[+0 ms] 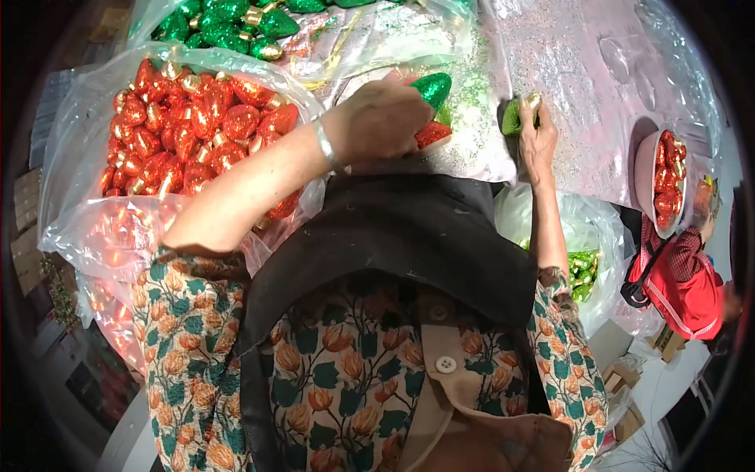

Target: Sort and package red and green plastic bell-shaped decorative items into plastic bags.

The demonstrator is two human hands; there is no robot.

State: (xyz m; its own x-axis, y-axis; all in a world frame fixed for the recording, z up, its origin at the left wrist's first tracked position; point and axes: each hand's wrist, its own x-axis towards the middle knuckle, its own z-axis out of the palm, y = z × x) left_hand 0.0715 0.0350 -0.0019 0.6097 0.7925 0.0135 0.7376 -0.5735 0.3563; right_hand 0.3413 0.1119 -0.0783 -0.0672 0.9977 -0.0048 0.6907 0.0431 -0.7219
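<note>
Fingers of the left hand (381, 118) close around a green glitter ornament (432, 86) at upper centre, while the right hand (535, 138) pinches another green ornament (515, 116) just right of it; both look light, rigid, glitter-shedding, best gripped by their bodies.

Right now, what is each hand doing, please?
Left hand: closed on a green ornament.
Right hand: closed on another green ornament.

A table (582, 71) under a glitter-dusted clear sheet is carrying an open plastic bag of red ornaments (189, 126), another of green ornaments (228, 20), and a pink bowl (646, 169).
</note>
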